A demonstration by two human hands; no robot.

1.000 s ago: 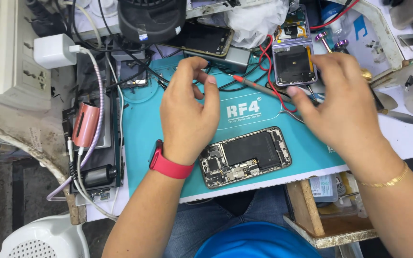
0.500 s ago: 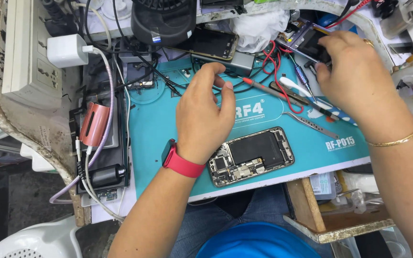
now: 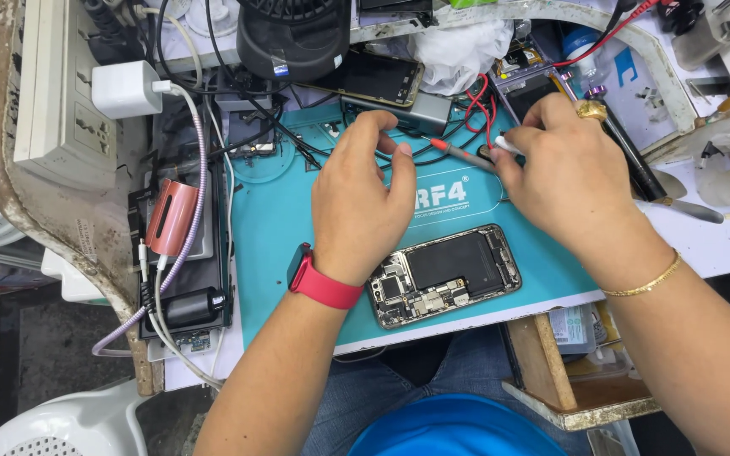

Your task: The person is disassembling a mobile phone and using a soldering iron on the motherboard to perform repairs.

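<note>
my right hand [image 3: 572, 173] pinches a thin white-tipped tool [image 3: 507, 144] between thumb and forefinger, near the far edge of the teal work mat [image 3: 285, 245]. half a second ago this hand was out past the mat's far right corner, over the clutter there; now it has come back in over the mat, so the tool is at the spot where the red probe [image 3: 458, 154] lies. my left hand [image 3: 363, 194] has barely shifted: it rests palm-down mid-mat, fingers curled, forefinger and thumb closing on the black leads [image 3: 407, 152] by the probe; whether they actually grip a lead i cannot tell. to me this reads as fetching done and fine work starting.

just beside my left wrist, with its red watch band [image 3: 324, 288], the opened phone [image 3: 445, 274] lies flat near the mat's near edge, back off, battery and boards showing, untouched by either hand.

containers: past the mat's near right corner, a small wooden tray [image 3: 551, 371] holds a clear packet. along the mat's left edge a black tray [image 3: 183, 279] carries a pink power bank [image 3: 171, 217] and a cable coil.
</note>
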